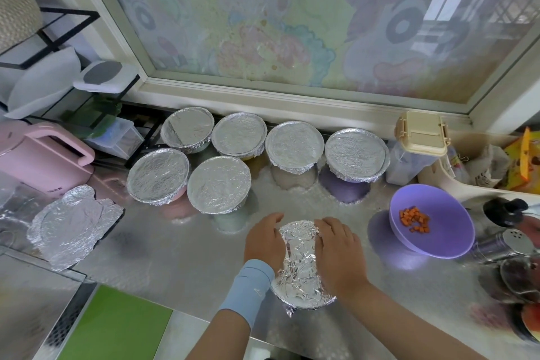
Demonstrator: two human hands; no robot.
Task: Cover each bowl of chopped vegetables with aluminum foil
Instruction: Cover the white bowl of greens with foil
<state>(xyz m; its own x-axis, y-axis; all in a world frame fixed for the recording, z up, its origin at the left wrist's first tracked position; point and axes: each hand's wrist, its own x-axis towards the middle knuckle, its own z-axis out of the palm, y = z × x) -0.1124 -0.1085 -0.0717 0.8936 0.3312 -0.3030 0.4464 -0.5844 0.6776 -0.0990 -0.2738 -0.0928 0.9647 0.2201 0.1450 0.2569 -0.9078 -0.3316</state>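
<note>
A foil-covered bowl (301, 266) stands on the metal counter near the front edge. My left hand (264, 240) presses flat on its left side and my right hand (340, 251) presses flat on its right side, fingers fairly straight over the foil. Several more foil-covered bowls (219, 181) stand in two rows behind, below the window. A purple bowl (432, 225) with diced carrot (415, 219) sits uncovered at the right. A loose crumpled foil sheet (73, 222) lies at the left.
A pink kettle (43, 152) and a black wire rack (58, 38) stand at the left. A green board (117, 324) lies at the front left. A beige lidded box (420, 131), bags and metal shakers (502, 242) crowd the right.
</note>
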